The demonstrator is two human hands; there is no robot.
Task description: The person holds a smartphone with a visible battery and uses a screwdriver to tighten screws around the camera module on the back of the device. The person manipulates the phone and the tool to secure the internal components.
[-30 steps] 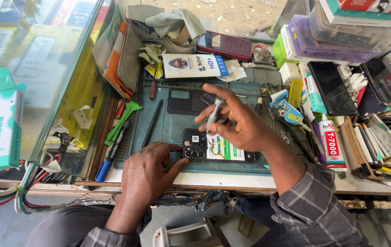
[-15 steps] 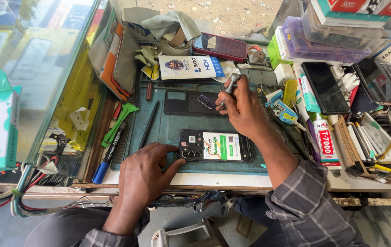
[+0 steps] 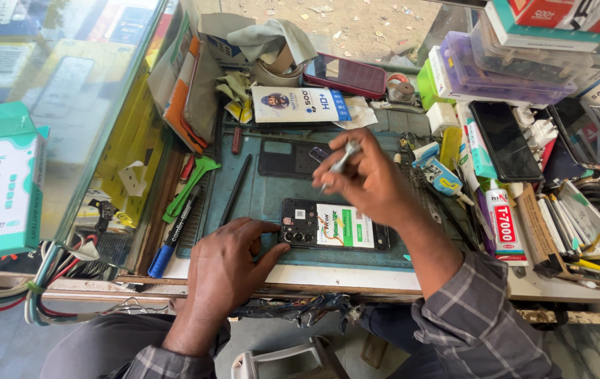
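An opened black phone point(image 3: 328, 226) with a white and green battery showing lies on the teal work mat point(image 3: 265, 193). My left hand point(image 3: 233, 263) rests on the mat with its fingers against the phone's left end. My right hand point(image 3: 370, 179) hovers just above and behind the phone, pinching silver tweezers point(image 3: 342, 158) that point toward the mat. A black phone back frame point(image 3: 287, 158) lies farther back on the mat, partly covered by my right hand.
A glass case point(image 3: 68, 91) stands on the left. Pens and a green tool point(image 3: 191, 189) lie beside the mat. Boxes, a red phone point(image 3: 345, 75), a glue tube point(image 3: 503, 224) and several dark phones point(image 3: 507, 140) crowd the back and right side.
My right hand has moved with the tweezers from over the phone to the back of the mat and returned toward the phone. My left hand stays at the phone's left end.
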